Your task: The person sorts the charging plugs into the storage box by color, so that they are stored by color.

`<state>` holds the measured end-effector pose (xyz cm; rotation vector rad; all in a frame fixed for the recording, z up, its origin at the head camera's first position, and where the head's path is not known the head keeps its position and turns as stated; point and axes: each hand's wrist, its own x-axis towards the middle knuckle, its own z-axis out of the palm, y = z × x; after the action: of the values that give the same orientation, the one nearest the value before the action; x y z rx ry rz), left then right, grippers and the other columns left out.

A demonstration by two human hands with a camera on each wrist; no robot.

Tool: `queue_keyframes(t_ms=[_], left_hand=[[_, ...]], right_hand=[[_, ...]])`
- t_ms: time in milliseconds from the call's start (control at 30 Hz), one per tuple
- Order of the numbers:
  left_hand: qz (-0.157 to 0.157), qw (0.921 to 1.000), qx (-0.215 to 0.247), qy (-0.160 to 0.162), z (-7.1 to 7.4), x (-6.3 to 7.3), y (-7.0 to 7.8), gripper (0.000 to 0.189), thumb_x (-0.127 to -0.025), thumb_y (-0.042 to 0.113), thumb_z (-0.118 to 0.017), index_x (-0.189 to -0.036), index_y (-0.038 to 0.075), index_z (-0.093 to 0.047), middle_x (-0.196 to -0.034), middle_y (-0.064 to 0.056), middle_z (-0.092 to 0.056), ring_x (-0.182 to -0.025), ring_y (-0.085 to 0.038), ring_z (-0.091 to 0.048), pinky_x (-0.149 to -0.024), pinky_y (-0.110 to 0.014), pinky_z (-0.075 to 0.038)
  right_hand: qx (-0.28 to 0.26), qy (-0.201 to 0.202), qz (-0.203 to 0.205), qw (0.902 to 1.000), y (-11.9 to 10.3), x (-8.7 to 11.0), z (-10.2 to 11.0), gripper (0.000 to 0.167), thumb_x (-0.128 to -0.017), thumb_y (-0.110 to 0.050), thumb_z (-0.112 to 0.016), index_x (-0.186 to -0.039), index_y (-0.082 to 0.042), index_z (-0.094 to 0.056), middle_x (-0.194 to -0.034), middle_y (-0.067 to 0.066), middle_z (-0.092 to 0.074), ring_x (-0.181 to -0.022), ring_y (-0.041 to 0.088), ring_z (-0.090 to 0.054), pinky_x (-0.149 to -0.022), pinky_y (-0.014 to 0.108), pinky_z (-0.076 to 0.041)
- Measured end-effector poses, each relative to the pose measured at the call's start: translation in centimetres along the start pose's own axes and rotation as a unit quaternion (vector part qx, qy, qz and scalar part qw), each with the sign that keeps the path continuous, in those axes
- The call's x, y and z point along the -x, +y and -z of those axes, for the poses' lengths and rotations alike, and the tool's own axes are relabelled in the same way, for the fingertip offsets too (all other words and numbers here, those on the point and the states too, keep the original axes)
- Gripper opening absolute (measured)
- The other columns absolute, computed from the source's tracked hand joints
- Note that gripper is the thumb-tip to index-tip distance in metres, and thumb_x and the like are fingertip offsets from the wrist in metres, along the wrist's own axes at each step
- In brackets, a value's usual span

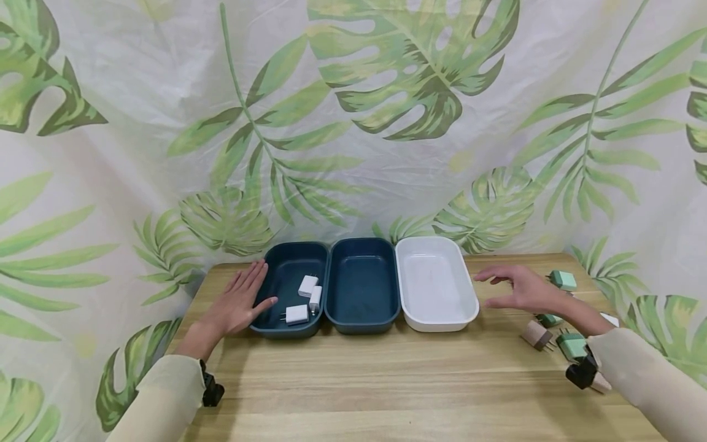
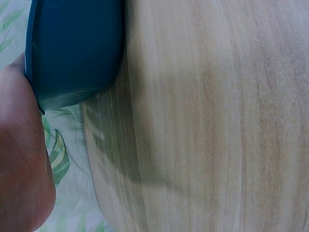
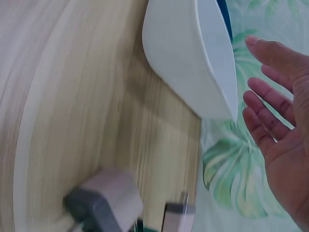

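Observation:
My left hand point(image 1: 234, 307) lies with straight fingers along the left rim of the left dark blue tray point(image 1: 289, 331), the thumb reaching over its edge. In that tray are three white charger plugs point(image 1: 296, 314). In the left wrist view, part of the hand point(image 2: 21, 154) shows beside the tray point(image 2: 77, 48); its fingertips are hidden. To the right of the white tray point(image 1: 436, 282), my right hand point(image 1: 521, 290) hovers with thumb and fingers apart, holding nothing. The right wrist view shows its bent, spread fingers near the white tray's wall point(image 3: 176, 58).
Between the outer trays stands a second dark blue tray point(image 1: 361, 285) with nothing in it. Under and around my right forearm lie several chargers, among them a green one point(image 1: 563, 280) and a pink one point(image 1: 536, 334). A leaf-print cloth point(image 1: 386, 184) hangs behind the wooden table point(image 1: 386, 387).

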<state>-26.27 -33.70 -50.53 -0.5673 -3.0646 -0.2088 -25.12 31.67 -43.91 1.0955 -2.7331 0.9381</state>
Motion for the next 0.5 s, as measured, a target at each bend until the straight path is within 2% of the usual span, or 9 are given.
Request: queue_keyframes(t_ms=[100, 200, 400, 500], left_hand=[[0.0, 1.0, 0.003, 0.001, 0.0, 0.0, 0.0, 0.091, -0.108, 0.061, -0.045, -0.169, 0.001, -0.014, -0.177, -0.02, -0.011, -0.163, -0.04, -0.01, -0.129, -0.061, -0.01], [0.001, 1.0, 0.007, -0.001, 0.0, 0.0, 0.1, 0.091, -0.108, 0.061, -0.045, -0.169, 0.001, -0.013, -0.177, -0.02, -0.01, -0.163, -0.04, -0.009, -0.129, -0.061, -0.009], [-0.001, 0.9999, 0.014, -0.002, 0.1, 0.0, 0.1, 0.091, -0.109, 0.059, -0.046, -0.169, 0.001, -0.012, -0.177, -0.021, -0.01, -0.163, -0.042, -0.01, -0.129, -0.063, -0.01], [-0.001, 0.9999, 0.015, -0.004, 0.1, 0.0, 0.0, 0.091, -0.109, 0.059, -0.046, -0.169, 0.001, -0.012, -0.177, -0.021, -0.01, -0.163, -0.042, -0.009, -0.129, -0.062, -0.01]], right_hand=[[0.008, 0.004, -0.011, 0.9999, 0.4, 0.8, 0.8, 0.044, -0.084, -0.014, -0.091, -0.125, -0.011, -0.076, -0.125, 0.008, -0.075, -0.105, 0.004, -0.068, -0.087, 0.03, -0.06], [0.019, 0.01, -0.023, 0.9995, 0.8, 1.5, 1.5, 0.042, -0.083, -0.012, -0.091, -0.123, -0.011, -0.077, -0.121, 0.005, -0.075, -0.099, 0.0, -0.065, -0.082, 0.025, -0.058], [0.024, 0.01, -0.04, 0.9988, 1.6, 2.9, 2.6, 0.041, -0.084, -0.014, -0.091, -0.123, -0.013, -0.077, -0.116, 0.0, -0.076, -0.096, 0.002, -0.068, -0.082, 0.028, -0.059], [0.049, 0.015, -0.035, 0.9981, 2.2, 3.5, 3.3, 0.042, -0.083, -0.017, -0.092, -0.122, -0.016, -0.078, -0.115, -0.004, -0.077, -0.098, 0.003, -0.069, -0.081, 0.028, -0.06]])
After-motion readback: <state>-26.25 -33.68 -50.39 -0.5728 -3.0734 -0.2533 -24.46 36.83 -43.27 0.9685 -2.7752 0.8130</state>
